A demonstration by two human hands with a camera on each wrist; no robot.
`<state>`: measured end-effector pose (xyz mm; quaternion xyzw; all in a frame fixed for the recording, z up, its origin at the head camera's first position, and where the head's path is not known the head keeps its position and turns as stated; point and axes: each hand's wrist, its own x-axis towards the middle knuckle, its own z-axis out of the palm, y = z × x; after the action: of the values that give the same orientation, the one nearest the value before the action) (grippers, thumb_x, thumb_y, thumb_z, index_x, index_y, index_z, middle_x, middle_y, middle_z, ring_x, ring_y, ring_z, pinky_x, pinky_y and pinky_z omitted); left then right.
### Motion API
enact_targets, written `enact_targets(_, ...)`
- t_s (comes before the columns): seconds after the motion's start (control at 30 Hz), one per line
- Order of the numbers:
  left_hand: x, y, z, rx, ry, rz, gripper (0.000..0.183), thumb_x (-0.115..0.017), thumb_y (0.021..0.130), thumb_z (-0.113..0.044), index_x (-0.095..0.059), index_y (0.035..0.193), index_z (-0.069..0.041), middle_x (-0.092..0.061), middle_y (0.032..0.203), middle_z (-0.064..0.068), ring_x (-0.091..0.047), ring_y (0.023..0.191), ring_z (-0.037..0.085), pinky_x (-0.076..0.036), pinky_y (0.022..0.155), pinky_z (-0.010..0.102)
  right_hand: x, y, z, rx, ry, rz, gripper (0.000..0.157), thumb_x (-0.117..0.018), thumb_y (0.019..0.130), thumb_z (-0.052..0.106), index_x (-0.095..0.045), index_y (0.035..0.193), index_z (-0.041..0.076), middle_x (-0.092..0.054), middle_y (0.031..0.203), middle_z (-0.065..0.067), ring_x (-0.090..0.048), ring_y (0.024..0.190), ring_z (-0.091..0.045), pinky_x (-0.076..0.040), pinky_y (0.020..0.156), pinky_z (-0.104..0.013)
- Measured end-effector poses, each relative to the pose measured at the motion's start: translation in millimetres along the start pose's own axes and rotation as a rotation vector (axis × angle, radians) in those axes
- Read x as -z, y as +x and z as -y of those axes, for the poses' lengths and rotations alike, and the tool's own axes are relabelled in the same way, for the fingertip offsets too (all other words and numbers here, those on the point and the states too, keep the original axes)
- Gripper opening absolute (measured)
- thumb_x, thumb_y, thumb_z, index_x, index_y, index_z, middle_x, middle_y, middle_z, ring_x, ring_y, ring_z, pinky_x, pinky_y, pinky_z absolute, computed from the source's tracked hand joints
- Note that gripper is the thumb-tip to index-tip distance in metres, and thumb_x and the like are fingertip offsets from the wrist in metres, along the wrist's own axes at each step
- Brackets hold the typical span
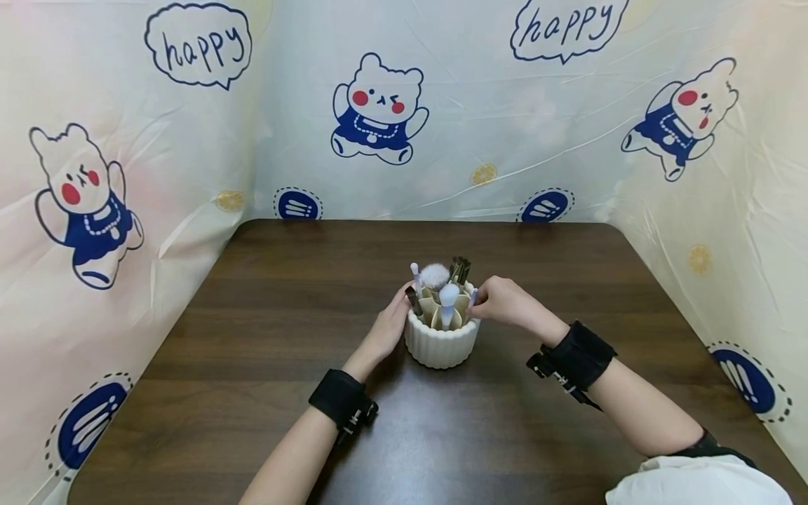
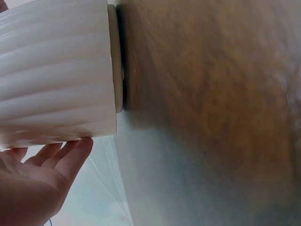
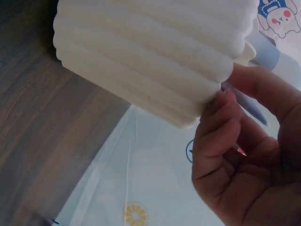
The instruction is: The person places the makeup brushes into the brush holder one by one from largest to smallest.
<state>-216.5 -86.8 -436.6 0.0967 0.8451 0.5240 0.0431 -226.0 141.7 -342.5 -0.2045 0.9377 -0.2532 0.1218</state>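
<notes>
A white fluted pot (image 1: 442, 348) with cream dividers stands upright on the table, holding several makeup brushes. Against its left side my left hand (image 1: 390, 322) rests, and the left wrist view shows fingertips (image 2: 81, 146) touching the ribbed wall. At the right rim, my right hand (image 1: 508, 301) pinches a slim lavender makeup brush (image 3: 251, 110) between thumb and fingers; its far end is hidden. Within the pot are a fluffy white brush (image 1: 434, 275), a pale-headed brush (image 1: 449, 296) in front, a dark brush (image 1: 413, 300) leaning left, and dark-gold brushes (image 1: 460, 268) behind.
The dark wooden table (image 1: 265, 337) extends around the pot on all sides. A pale printed curtain (image 1: 454, 119) with bear drawings rises along the table's back and sides. Black bands (image 1: 579, 356) with cameras circle both wrists.
</notes>
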Motion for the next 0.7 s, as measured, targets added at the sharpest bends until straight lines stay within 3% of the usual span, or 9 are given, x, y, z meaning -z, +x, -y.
enact_targets(0.27,0.1,-1.7,0.5,-0.009,0.007,-0.01,0.048,-0.024,0.103,-0.038,-0.032,0.149,-0.027,-0.04,0.151,0.007,-0.04,0.136,0.035,-0.033,0.11,0.053,-5.4,0.8,2.6,-0.024,-0.021,0.002,0.037,-0.066,0.079,0.016,-0.043,0.051,0.016,-0.027,0.052,0.009,-0.025,0.051,-0.008,-0.021,0.052,-0.023)
enact_targets(0.47,-0.9,-1.3,1.6,-0.023,0.012,-0.019,0.048,-0.025,0.103,-0.037,-0.032,0.149,-0.025,-0.04,0.151,0.008,-0.041,0.135,0.036,-0.034,0.11,0.053,-6.5,0.5,4.2,-0.028,-0.034,-0.011,0.039,-0.064,0.08,0.015,-0.04,0.05,0.018,-0.026,0.052,0.009,-0.024,0.051,-0.008,-0.02,0.052,-0.023)
enact_targets(0.6,-0.5,-0.9,0.7,-0.022,0.019,-0.017,0.048,-0.024,0.103,-0.038,-0.032,0.149,-0.026,-0.041,0.151,0.007,-0.041,0.135,0.035,-0.034,0.11,0.052,-6.5,0.1,3.0,-0.009,-0.015,-0.002,0.035,-0.064,0.081,0.015,-0.047,0.051,0.014,-0.029,0.053,0.009,-0.025,0.052,-0.009,-0.021,0.053,-0.023)
enact_targets(0.7,0.9,-0.7,0.1,-0.015,0.026,-0.004,0.049,-0.024,0.103,-0.038,-0.031,0.15,-0.026,-0.04,0.151,0.008,-0.041,0.135,0.036,-0.034,0.11,0.053,-5.9,-0.2,2.1,-0.004,0.013,0.014,0.025,-0.065,0.083,0.017,-0.063,0.06,0.009,-0.044,0.056,0.009,-0.034,0.055,-0.009,-0.029,0.055,-0.023)
